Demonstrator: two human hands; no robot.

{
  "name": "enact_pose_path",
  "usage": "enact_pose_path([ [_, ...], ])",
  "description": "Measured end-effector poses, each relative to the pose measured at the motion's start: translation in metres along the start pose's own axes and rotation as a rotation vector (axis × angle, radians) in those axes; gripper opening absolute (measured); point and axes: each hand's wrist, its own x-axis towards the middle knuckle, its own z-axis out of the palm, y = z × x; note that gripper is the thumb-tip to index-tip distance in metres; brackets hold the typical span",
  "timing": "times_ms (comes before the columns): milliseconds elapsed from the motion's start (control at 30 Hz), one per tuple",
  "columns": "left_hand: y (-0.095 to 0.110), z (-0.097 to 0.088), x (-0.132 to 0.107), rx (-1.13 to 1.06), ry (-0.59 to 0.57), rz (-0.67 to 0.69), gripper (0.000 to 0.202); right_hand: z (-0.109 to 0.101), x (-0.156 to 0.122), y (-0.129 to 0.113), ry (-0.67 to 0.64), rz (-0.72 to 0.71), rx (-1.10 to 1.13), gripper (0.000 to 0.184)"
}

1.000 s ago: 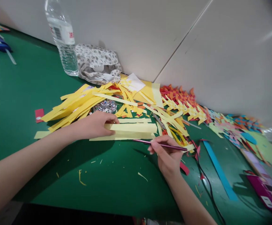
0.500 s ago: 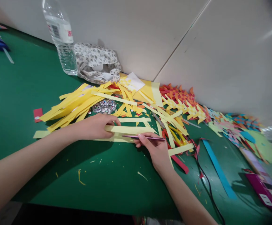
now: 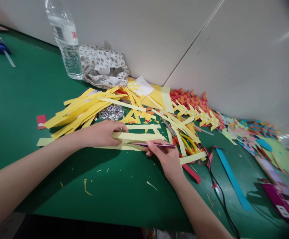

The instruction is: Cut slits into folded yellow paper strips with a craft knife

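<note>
My left hand (image 3: 100, 133) lies palm down on a pale yellow paper strip (image 3: 139, 136) on the green table (image 3: 22, 96), its fingers curled and pressing the strip's left end. My right hand (image 3: 166, 156) pinches a thin purple pencil (image 3: 153, 144), whose tip points left and rests on the strip's near edge. A heap of yellow paper strips (image 3: 84, 107) spreads just behind both hands. A small round dish of googly eyes (image 3: 111, 113) sits beyond my left hand.
A water bottle (image 3: 65, 36) and a patterned cloth pouch (image 3: 103, 67) stand by the wall. Woven paper fish (image 3: 196, 108) line the wall to the right. A blue strip (image 3: 231, 179), a black cable (image 3: 218, 192), red scraps and a purple box (image 3: 280, 202) lie at right.
My right hand carried the pencil left, from beside the scissors to the strip's near edge, and has since held there. My left hand stayed on the strip.
</note>
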Motion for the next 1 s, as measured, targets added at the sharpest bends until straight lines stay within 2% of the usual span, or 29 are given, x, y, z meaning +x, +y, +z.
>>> enact_pose_path([
  [700,0.002,0.001,0.002,-0.005,0.001,-0.059,0.040,-0.011,0.000,0.008,0.062,-0.017,0.070,0.021],
  [1000,0.001,0.002,0.002,-0.007,-0.003,-0.057,0.040,-0.003,-0.001,0.003,0.036,-0.031,0.061,0.021],
])
